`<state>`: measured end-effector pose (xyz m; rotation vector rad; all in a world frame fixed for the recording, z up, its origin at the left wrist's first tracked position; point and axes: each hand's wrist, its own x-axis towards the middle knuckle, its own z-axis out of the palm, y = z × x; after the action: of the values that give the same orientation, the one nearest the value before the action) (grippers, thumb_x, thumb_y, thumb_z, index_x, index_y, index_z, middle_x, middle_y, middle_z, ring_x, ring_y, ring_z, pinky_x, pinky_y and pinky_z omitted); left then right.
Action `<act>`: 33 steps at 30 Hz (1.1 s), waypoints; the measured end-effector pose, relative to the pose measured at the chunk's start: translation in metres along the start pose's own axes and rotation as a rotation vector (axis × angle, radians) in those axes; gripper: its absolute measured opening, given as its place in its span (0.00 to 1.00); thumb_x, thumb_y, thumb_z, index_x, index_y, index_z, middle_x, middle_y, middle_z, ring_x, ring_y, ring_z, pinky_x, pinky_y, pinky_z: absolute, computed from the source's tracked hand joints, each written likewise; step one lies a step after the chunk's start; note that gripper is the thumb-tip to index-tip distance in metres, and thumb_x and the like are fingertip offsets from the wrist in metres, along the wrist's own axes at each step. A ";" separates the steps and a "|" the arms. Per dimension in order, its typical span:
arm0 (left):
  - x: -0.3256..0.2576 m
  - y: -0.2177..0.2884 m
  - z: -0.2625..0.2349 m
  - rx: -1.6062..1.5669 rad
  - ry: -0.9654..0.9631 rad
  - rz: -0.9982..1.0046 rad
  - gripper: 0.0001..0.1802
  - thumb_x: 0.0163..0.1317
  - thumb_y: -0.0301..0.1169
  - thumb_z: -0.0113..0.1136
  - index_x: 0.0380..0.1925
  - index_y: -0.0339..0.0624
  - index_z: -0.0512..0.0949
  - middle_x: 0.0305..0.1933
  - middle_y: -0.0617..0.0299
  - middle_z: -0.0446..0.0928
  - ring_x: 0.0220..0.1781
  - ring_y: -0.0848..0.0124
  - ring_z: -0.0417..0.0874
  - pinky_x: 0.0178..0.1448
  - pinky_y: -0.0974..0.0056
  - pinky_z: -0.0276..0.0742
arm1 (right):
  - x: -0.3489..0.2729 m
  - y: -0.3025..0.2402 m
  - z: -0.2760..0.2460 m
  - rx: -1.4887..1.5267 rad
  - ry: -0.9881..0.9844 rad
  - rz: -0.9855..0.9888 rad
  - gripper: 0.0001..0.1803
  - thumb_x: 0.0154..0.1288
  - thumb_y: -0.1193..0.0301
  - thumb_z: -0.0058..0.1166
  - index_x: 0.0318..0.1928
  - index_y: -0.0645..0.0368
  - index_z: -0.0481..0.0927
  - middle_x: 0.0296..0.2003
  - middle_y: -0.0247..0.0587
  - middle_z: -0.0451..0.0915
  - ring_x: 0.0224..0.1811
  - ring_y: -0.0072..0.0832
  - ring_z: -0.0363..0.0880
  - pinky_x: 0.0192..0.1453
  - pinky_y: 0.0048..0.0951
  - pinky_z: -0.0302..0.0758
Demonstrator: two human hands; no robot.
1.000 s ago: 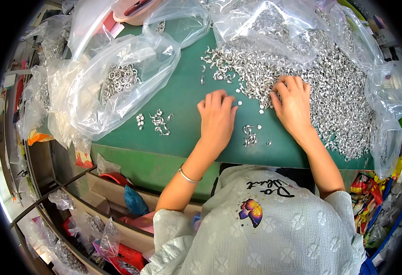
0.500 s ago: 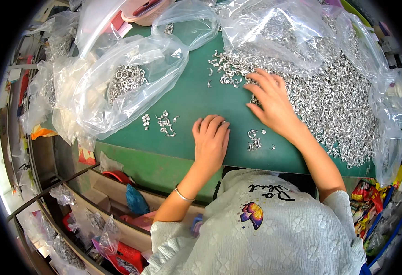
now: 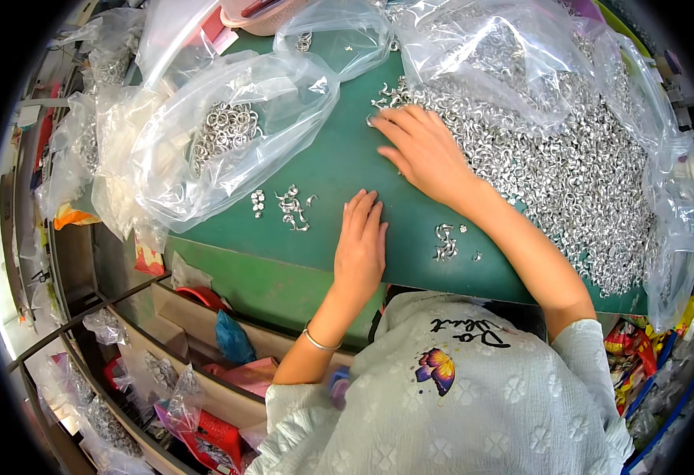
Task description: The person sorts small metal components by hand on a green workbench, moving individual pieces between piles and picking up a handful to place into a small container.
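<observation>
My left hand [image 3: 360, 241] rests on the green tabletop [image 3: 315, 174], fingers stretched out and close together, with nothing visible in it. Farther up, my right hand [image 3: 426, 154] reaches over the left edge of a large heap of small curved silvery metal pieces [image 3: 576, 182]. Its fingers are extended with the thumb apart, and the fingertips touch a few pieces at the heap's edge. Left of my left hand lies a loose cluster of curved pieces [image 3: 292, 210] beside a small group of shiny round bits [image 3: 257, 203]. Another small cluster of curved pieces [image 3: 445, 242] sits below my right forearm.
A clear plastic bag [image 3: 299, 119] holding metal rings [image 3: 224, 131] lies open on the left. Clear plastic sheeting [image 3: 489, 63] covers the back of the heap. A pink tub [image 3: 256, 24] stands at the far edge. Below the table's front edge are compartments with a blue bag [image 3: 235, 342].
My right hand has moved left along the heap's edge. The fingers of my left hand have straightened from a bent pose. The whole view has shifted slightly.
</observation>
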<state>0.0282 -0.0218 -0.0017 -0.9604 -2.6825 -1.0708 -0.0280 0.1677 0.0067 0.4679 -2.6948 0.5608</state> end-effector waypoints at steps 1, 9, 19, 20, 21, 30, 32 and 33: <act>0.000 0.003 -0.002 0.030 -0.021 -0.003 0.17 0.55 0.14 0.55 0.47 0.24 0.75 0.57 0.47 0.73 0.64 0.48 0.72 0.66 0.48 0.70 | 0.009 0.003 0.009 -0.109 0.006 -0.043 0.18 0.64 0.66 0.55 0.51 0.62 0.78 0.54 0.40 0.75 0.60 0.37 0.69 0.61 0.38 0.65; -0.023 -0.011 -0.014 -0.031 -0.009 0.007 0.17 0.52 0.12 0.53 0.44 0.25 0.78 0.57 0.46 0.75 0.62 0.47 0.75 0.61 0.53 0.75 | -0.046 -0.031 -0.022 -0.207 -0.358 -0.092 0.26 0.70 0.57 0.49 0.61 0.61 0.73 0.65 0.42 0.68 0.72 0.37 0.58 0.76 0.54 0.48; -0.009 -0.017 -0.008 -0.027 0.057 -0.009 0.14 0.54 0.10 0.55 0.40 0.29 0.80 0.55 0.50 0.79 0.60 0.52 0.78 0.61 0.55 0.76 | -0.028 -0.012 -0.009 -0.211 -0.219 0.027 0.27 0.68 0.55 0.50 0.58 0.64 0.73 0.63 0.47 0.70 0.71 0.42 0.60 0.73 0.55 0.51; -0.009 -0.020 -0.010 -0.023 0.053 0.006 0.14 0.54 0.10 0.55 0.40 0.29 0.80 0.55 0.50 0.79 0.60 0.52 0.78 0.61 0.55 0.76 | -0.028 -0.010 -0.012 -0.166 -0.236 0.045 0.26 0.68 0.56 0.51 0.58 0.64 0.73 0.63 0.47 0.70 0.71 0.41 0.61 0.73 0.55 0.51; -0.008 -0.022 -0.012 -0.020 0.048 0.021 0.14 0.53 0.09 0.55 0.40 0.29 0.80 0.55 0.50 0.79 0.60 0.52 0.78 0.61 0.55 0.77 | -0.028 -0.010 -0.017 -0.121 -0.254 0.065 0.26 0.68 0.58 0.51 0.58 0.63 0.74 0.62 0.46 0.71 0.70 0.41 0.61 0.73 0.55 0.51; -0.003 -0.023 -0.009 -0.004 0.091 0.061 0.14 0.51 0.10 0.54 0.39 0.26 0.80 0.53 0.48 0.79 0.59 0.51 0.79 0.59 0.55 0.78 | 0.000 -0.008 0.011 -0.336 -0.178 0.003 0.26 0.70 0.59 0.47 0.60 0.65 0.72 0.63 0.44 0.70 0.71 0.38 0.60 0.74 0.56 0.48; -0.006 -0.025 -0.008 0.010 0.101 0.056 0.14 0.51 0.10 0.54 0.39 0.26 0.80 0.53 0.48 0.79 0.59 0.50 0.79 0.58 0.55 0.78 | -0.019 -0.019 -0.005 -0.269 -0.274 -0.010 0.26 0.70 0.58 0.48 0.61 0.63 0.72 0.64 0.41 0.70 0.73 0.37 0.57 0.76 0.58 0.45; -0.006 -0.024 -0.008 0.006 0.106 0.054 0.14 0.51 0.10 0.54 0.39 0.26 0.80 0.53 0.48 0.79 0.59 0.50 0.79 0.58 0.55 0.79 | -0.029 -0.021 -0.013 -0.237 -0.303 -0.019 0.26 0.70 0.58 0.48 0.61 0.62 0.72 0.64 0.39 0.69 0.73 0.36 0.57 0.76 0.58 0.45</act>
<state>0.0173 -0.0430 -0.0121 -0.9413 -2.5588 -1.0703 0.0090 0.1621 0.0136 0.5488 -2.9889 0.1698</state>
